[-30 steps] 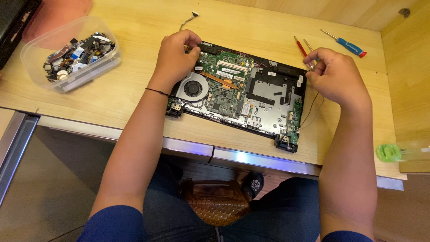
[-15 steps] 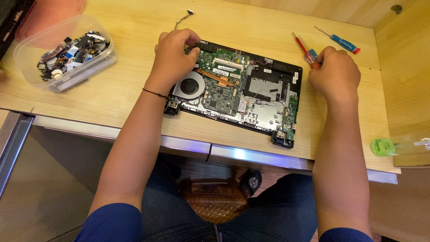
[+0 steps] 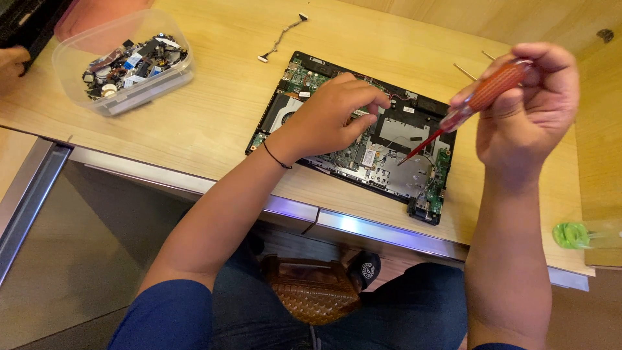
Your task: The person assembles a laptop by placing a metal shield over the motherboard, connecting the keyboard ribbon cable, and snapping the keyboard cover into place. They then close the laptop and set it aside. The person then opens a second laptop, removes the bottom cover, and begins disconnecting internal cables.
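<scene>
An opened laptop base with green circuit boards and a fan lies on the wooden table. My left hand rests on the middle of its board, fingers bent and touching parts there; whether it grips anything is hidden. My right hand is raised above the laptop's right side and holds a red-handled screwdriver. Its red shaft slants down to the left, with the tip above the silver area of the base.
A clear plastic tub of small electronic parts stands at the table's far left. Another person's hand shows at the left edge. A thin loose cable lies behind the laptop. A green object sits at the right edge.
My right hand picked the red screwdriver up off the table and lifted it over the laptop. My left hand shifted from the fan corner toward the middle of the board.
</scene>
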